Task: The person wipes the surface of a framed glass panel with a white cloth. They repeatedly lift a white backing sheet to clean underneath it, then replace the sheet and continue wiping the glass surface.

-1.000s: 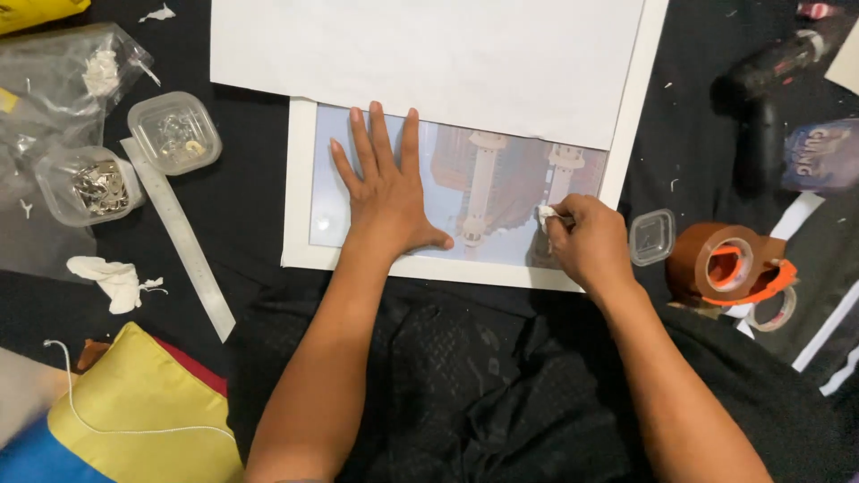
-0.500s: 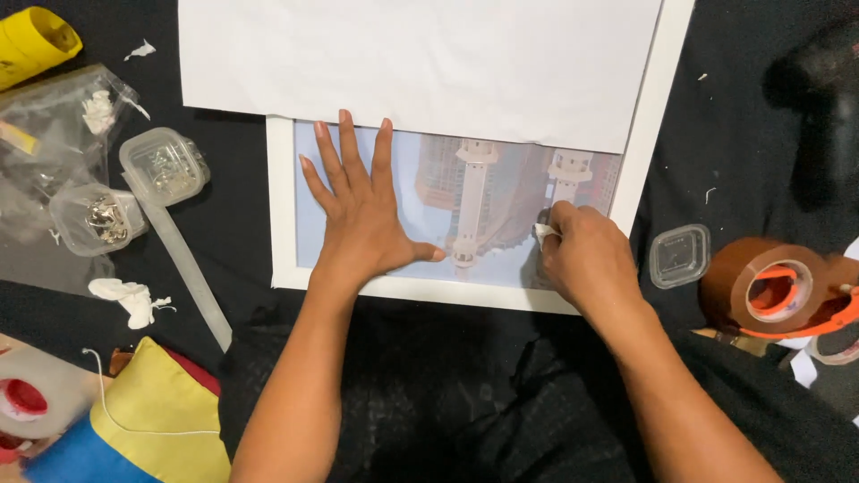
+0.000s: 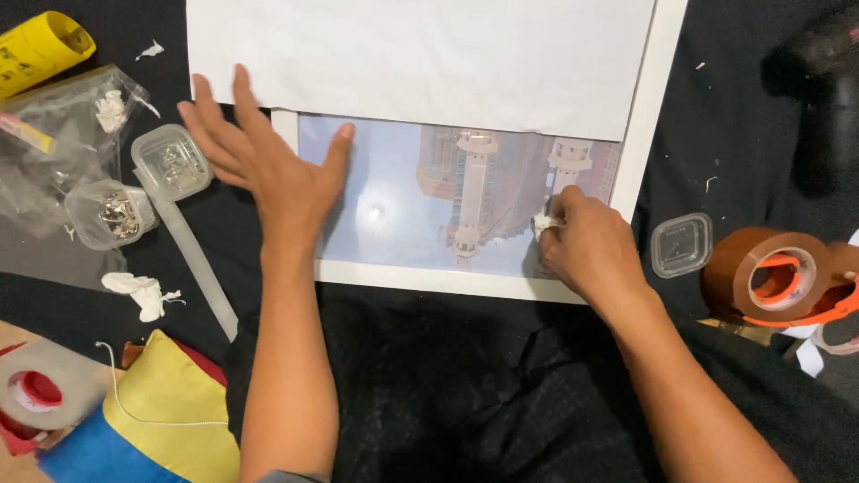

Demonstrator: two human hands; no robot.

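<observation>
A white-framed picture point(image 3: 447, 279) of tall towers against a blue sky lies flat on black cloth. A large white sheet point(image 3: 420, 54) covers its upper part. My left hand point(image 3: 268, 161) is spread open over the picture's left edge, fingers apart, holding nothing. My right hand point(image 3: 591, 243) rests on the picture's lower right area, its fingers pinched on a small white wad point(image 3: 543, 223) pressed against the glossy surface.
Left of the frame lie two small clear containers point(image 3: 170, 161) point(image 3: 107, 213), a plastic bag point(image 3: 63, 116), a yellow roll point(image 3: 40, 49) and white scraps point(image 3: 139, 291). At right sit a small clear lid point(image 3: 682, 243) and a brown tape roll point(image 3: 769, 273). A yellow and blue cloth point(image 3: 152, 420) lies lower left.
My left hand has slid off the middle of the picture to its left edge. My right hand stays pinched on the wad at the same spot. The view has shifted and drawn closer.
</observation>
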